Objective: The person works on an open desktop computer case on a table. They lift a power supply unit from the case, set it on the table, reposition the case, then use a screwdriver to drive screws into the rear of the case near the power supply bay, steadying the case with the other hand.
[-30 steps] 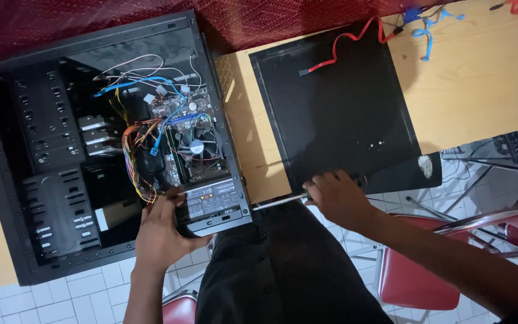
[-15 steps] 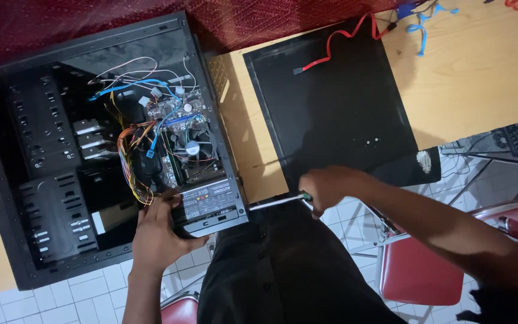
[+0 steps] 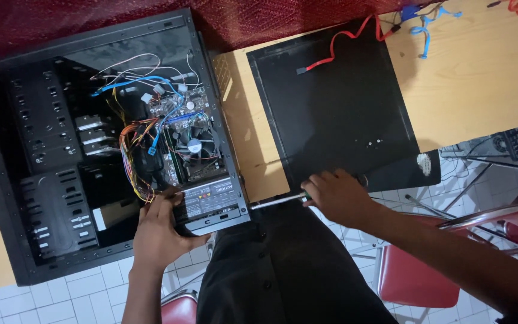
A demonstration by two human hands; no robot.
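While one open PC case (image 3: 43,180) lies flat on the worktop (image 3: 487,78), its power supply (image 3: 211,203) at the near edge is gripped by the left hand (image 3: 160,234). One screwdriver (image 3: 277,201) is held closed in the right hand (image 3: 337,195), shaft pointed at the supply. One black side panel (image 3: 337,102) is laid beside the case, one red cable (image 3: 343,45) on it. One fan (image 3: 194,146) is seen inside.

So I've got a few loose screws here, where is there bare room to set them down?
Bare wood runs between the open computer case and the black side panel, and right of that panel below the blue cable. Inside the case, wires crowd around the fan; both hands work the near edge.
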